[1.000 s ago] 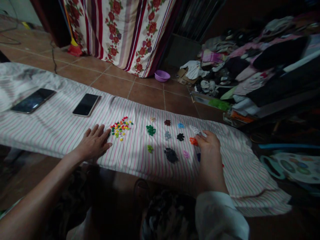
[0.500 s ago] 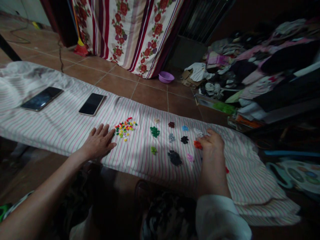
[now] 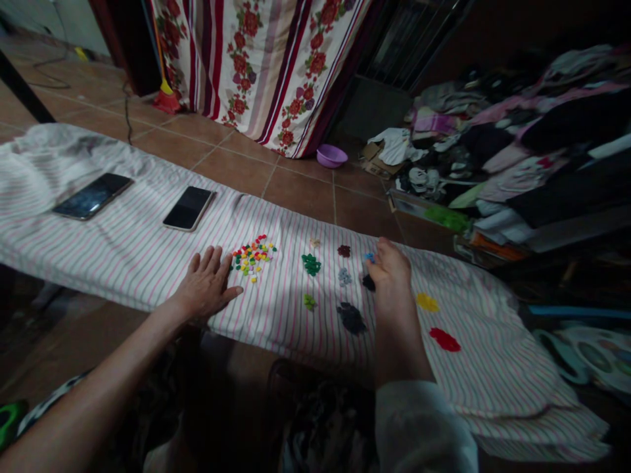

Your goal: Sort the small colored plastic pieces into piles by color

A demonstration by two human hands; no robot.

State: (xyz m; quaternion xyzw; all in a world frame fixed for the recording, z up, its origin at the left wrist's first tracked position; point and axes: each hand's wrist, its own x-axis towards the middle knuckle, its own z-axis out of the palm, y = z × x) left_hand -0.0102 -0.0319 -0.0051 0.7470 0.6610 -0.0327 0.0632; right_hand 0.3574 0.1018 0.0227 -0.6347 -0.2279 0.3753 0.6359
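My left hand [image 3: 208, 282] lies flat on the striped cloth with its fingers spread, at the edge of a pile of mixed coloured small pieces [image 3: 254, 256]. Over the right-hand piles hovers my right hand [image 3: 392, 268], thumb and fingers apart, with nothing seen in it. It partly covers a black pile [image 3: 368, 282] and a light blue pile [image 3: 369, 257]. Nearby are single-colour piles: dark green [image 3: 311, 264], light green [image 3: 309, 302], brown [image 3: 344, 251], grey [image 3: 344, 276], dark grey [image 3: 351, 318], beige [image 3: 314, 242], yellow [image 3: 427, 302] and red [image 3: 445, 339].
Two phones, one larger [image 3: 93, 196] and one smaller [image 3: 189, 208], rest on the cloth [image 3: 276, 315] at the left. Beyond the cloth are a purple basin [image 3: 332, 156], a floral curtain [image 3: 276, 72], a red broom [image 3: 166, 100] and heaped clothes [image 3: 493, 131].
My right hand has moved left from the orange and white piles to the black and light blue ones, uncovering the yellow and red piles. My left hand stays beside the mixed pile.
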